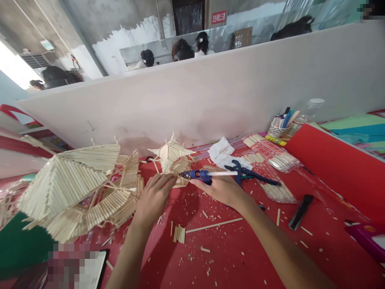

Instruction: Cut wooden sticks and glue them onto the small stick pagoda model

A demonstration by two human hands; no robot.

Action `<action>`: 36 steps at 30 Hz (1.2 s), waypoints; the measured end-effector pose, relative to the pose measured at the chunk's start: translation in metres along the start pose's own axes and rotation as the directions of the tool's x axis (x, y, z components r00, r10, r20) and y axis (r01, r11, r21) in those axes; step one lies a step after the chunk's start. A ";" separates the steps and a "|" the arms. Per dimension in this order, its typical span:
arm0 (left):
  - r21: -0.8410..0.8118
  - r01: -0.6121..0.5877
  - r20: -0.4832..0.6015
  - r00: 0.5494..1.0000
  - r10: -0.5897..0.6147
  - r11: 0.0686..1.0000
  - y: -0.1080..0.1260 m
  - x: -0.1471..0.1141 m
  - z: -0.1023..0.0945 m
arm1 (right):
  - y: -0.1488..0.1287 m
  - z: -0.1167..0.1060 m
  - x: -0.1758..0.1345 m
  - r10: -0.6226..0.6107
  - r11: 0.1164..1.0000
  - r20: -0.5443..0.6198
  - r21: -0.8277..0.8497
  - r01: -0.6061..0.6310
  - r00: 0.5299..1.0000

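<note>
My right hand (224,189) is wrapped round a blue hot glue gun (205,175), and a clear glue stick (225,173) juts from its back end. The gun's nozzle points left, close to my left fingertips. With fingers bent together, my left hand (155,196) grips the near left side of a small wooden-stick model (172,154) that has a star-shaped roof; its thumb is hidden. Left of that hand stands a larger stick model (69,180) with a wide pointed roof. Short cut sticks (179,234) and one long stick (214,225) lie on the red table nearer me.
Blue-handled cutters (255,175), a white tissue (221,150) and bagged sticks (275,186) lie to the right. Beyond them are a pen cup (277,129) and a red board (339,172). Wood scraps litter the table (222,257). A pale partition (186,96) rises behind; people sit beyond it.
</note>
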State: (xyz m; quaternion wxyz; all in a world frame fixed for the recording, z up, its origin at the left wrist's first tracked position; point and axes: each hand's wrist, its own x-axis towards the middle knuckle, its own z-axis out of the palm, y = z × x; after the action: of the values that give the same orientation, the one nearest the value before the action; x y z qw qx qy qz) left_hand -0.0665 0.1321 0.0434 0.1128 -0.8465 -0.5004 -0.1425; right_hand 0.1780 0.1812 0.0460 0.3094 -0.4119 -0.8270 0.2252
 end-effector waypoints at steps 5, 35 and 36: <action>0.000 0.003 -0.038 0.999 -0.003 1.000 0.002 0.001 0.002 | -0.001 0.000 -0.001 -0.009 1.000 -0.004 -0.012 0.009 1.000; -0.152 0.121 0.212 0.973 -0.088 0.981 -0.005 -0.003 -0.035 | -0.002 -0.004 -0.001 -0.015 0.999 -0.007 -0.051 0.014 1.000; -0.141 0.120 0.250 0.965 -0.082 0.983 -0.003 -0.004 -0.036 | -0.002 -0.004 -0.001 -0.014 0.998 -0.003 -0.057 0.014 1.000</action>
State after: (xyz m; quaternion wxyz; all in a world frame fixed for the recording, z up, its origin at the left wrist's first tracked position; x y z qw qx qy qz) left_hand -0.0761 0.1182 0.0761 -0.0230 -0.8370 -0.5406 -0.0817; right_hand 0.1800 0.1796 0.0502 0.3005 -0.4152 -0.8353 0.1988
